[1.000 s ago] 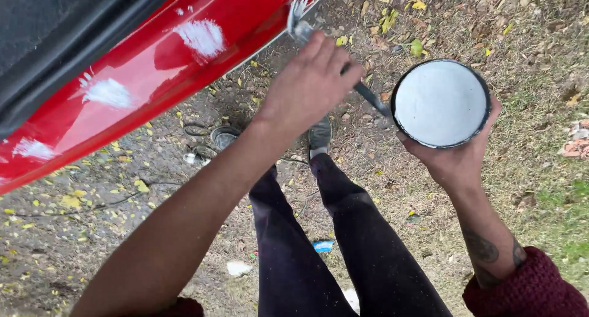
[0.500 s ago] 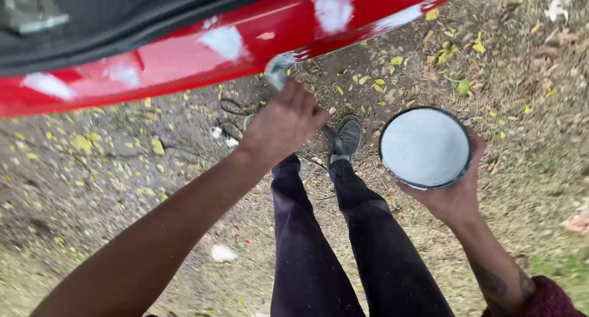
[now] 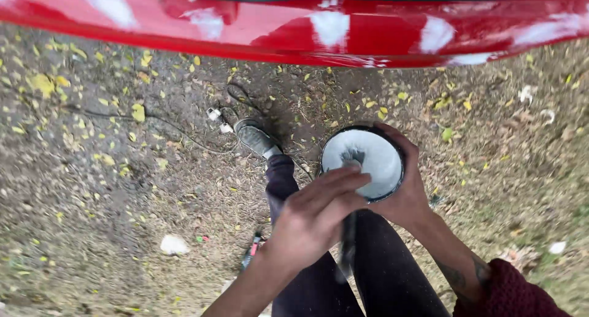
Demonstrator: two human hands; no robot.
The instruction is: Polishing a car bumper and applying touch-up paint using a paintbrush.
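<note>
My right hand (image 3: pixel 402 191) cups a round can (image 3: pixel 374 160) full of whitish-grey filler, held above my knees. My left hand (image 3: pixel 319 216) grips a thin spreader tool (image 3: pixel 348 243) whose tip dips into the can. My legs in dark trousers (image 3: pixel 294 280) stretch toward a grey shoe (image 3: pixel 257 139) on the ground. Across the top runs a red car panel (image 3: pixel 270 32) with several white filler patches.
Bare dirt strewn with yellow leaves (image 3: pixel 138 111) lies below. A black cable with a white plug (image 3: pixel 215 114) runs near the shoe. A white scrap (image 3: pixel 173 244) and a small dark stick-like object (image 3: pixel 250 252) lie beside my left leg.
My left hand left the red panel and came down to the can, putting the tool's tip into the filler. The can moved left, closer to my legs.
</note>
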